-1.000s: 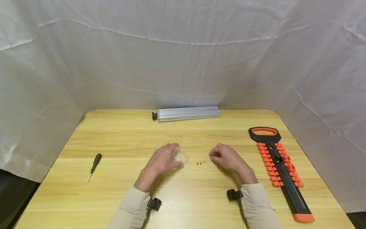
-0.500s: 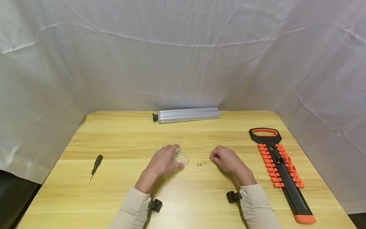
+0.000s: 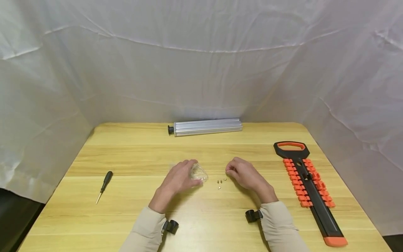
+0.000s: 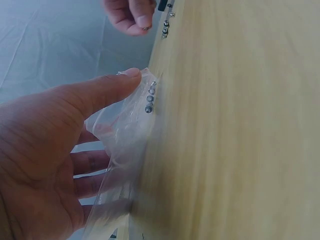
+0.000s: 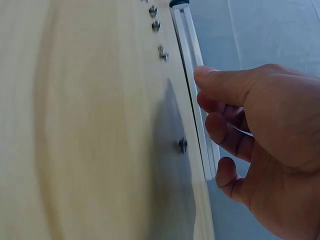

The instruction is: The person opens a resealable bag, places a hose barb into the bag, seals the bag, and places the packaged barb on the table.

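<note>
My left hand [image 3: 180,177] holds a clear plastic bag [image 3: 198,172] standing on the table, thumb on the near side and fingers behind. Several small metal screws [image 4: 150,99] show at the bag's edge in the left wrist view. To the right, the right hand [image 3: 247,175] hovers low over the table, thumb and forefinger pinched together. A tiny dark screw tip [image 4: 145,28] shows between them in the left wrist view. Between the hands lie several loose screws [image 3: 221,181]. Another screw [image 5: 182,145] rests in the right hand's shadow, hidden from the head view.
A screwdriver [image 3: 105,186] with a black handle lies at the left. At the back is a silver aluminium profile [image 3: 207,127] with a black knob. A black rack with orange clips [image 3: 316,189] lies along the right. Pale cloth [image 3: 201,70] hangs around the table.
The right hand has shifted slightly left toward the loose screws, with its fingers lifted a little. The left hand and the bag have stayed in place.
</note>
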Motion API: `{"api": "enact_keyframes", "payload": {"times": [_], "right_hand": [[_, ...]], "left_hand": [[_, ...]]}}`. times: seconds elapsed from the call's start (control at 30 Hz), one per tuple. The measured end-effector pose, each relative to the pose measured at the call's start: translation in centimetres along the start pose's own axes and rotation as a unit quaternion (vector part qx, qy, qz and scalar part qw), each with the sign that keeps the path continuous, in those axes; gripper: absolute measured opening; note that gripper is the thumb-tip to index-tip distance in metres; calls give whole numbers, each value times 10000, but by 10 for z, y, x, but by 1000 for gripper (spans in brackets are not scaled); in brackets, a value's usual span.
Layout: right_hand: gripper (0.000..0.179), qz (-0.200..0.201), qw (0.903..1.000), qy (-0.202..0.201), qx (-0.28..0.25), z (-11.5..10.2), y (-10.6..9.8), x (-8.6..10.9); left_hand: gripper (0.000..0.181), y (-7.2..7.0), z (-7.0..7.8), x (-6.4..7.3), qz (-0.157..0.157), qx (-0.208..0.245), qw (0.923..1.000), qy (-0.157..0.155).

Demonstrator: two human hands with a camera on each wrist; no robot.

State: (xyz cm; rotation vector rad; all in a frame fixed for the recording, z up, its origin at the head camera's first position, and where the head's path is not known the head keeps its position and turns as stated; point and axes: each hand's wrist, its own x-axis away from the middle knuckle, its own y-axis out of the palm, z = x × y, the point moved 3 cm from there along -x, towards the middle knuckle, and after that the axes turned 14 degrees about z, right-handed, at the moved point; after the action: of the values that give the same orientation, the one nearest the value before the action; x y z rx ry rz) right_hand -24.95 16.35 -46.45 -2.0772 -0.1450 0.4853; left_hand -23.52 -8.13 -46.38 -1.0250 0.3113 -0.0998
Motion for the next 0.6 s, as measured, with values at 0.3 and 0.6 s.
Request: {"api": "enact_keyframes", "payload": {"times": [0.3,0.6], "right_hand": [[6,-40,9991,-86,-420,-27,13,-10],[7,-126,9986,-421,-281,-42,30,-16]], "left_hand": [[76,2,-2,1,-4,12,10000,-21],[75,0,-1,1,-11,26,10000,-23]]}}
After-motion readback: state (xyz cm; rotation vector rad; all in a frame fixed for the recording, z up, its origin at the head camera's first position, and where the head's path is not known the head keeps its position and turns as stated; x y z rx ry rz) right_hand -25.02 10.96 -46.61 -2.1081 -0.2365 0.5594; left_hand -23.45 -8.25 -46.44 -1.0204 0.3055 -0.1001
